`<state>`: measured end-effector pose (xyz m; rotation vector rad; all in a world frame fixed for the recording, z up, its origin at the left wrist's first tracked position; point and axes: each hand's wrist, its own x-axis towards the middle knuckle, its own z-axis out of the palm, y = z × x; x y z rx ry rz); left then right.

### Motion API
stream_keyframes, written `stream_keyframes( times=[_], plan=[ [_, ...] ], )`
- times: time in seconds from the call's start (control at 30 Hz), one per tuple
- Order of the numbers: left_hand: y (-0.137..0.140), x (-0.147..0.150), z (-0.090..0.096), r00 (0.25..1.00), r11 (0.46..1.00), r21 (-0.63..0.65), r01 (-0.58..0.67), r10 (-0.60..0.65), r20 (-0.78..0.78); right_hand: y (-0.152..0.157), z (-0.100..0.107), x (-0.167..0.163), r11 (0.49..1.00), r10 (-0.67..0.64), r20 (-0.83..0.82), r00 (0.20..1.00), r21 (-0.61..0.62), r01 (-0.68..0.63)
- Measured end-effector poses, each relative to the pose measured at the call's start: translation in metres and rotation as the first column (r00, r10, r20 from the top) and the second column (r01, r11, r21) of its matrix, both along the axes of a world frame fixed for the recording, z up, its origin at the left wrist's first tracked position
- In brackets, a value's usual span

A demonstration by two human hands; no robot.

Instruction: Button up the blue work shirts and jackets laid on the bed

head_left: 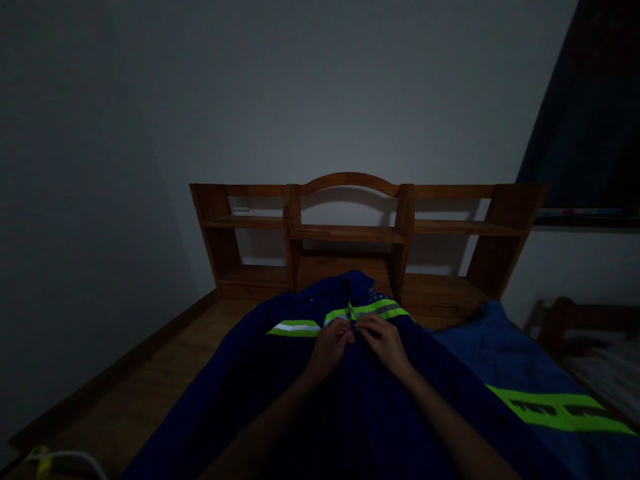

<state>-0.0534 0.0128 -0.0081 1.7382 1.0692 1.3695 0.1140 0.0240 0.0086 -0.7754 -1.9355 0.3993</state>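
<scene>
A dark blue work jacket [225, 373] with bright yellow-green reflective bands lies spread out in front of me, its collar toward the wooden shelf unit. Both hands meet at its front placket, just below the chest band. My left hand [334, 337] is closed, fingertips pinched at the jacket's front edge. Close beside it, my right hand [381, 337] also pinches the fabric there, with finger and thumb together. Whatever small fastening may sit between the fingertips is hidden and too dark to make out.
Behind the jacket stands a wooden shelf unit [347, 233] against a pale wall [320, 87]. A lighter blue garment [500, 353] with a yellow-green band lies to the right. A white cable [75, 455] shows at the lower left. A dark window [590, 120] is at the upper right.
</scene>
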Motion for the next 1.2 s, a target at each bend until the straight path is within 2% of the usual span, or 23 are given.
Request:
stream_keyframes(
  times=[0.2, 0.37, 0.57, 0.7, 0.97, 1.07, 1.2],
  plan=[
    [0.003, 0.003, -0.012, 0.951, 0.974, -0.202, 0.103, -0.037, 0.306, -0.001, 0.0, -0.001, 1.0, 0.018, 0.054, 0.998, -0.007, -0.017],
    [0.003, 0.009, -0.017, 0.905, 0.959, -0.267, 0.098, 0.026, 0.425, -0.002, -0.001, -0.001, 0.999, 0.027, 0.108, 0.994, -0.044, -0.023],
    [0.001, 0.01, -0.021, 0.882, 0.939, -0.343, 0.04, 0.127, 0.453, 0.004, -0.008, -0.002, 0.997, 0.035, 0.15, 0.988, -0.072, -0.024],
    [0.001, 0.009, -0.022, 0.873, 0.929, -0.366, 0.05, 0.138, 0.468, 0.004, -0.01, -0.003, 0.995, 0.039, 0.15, 0.988, -0.093, -0.025],
    [0.002, 0.007, -0.021, 0.909, 0.937, -0.347, -0.038, 0.176, 0.378, -0.001, -0.01, -0.003, 0.983, 0.085, 0.123, 0.989, -0.172, -0.064],
    [0.001, 0.006, -0.02, 0.89, 0.93, -0.366, -0.018, 0.182, 0.419, -0.002, -0.01, -0.003, 0.983, 0.089, 0.122, 0.989, -0.172, -0.067],
    [0.0, 0.003, -0.022, 0.817, 0.909, -0.415, 0.02, 0.224, 0.531, -0.003, -0.012, -0.004, 0.99, 0.066, 0.152, 0.986, -0.137, -0.045]
  ],
)
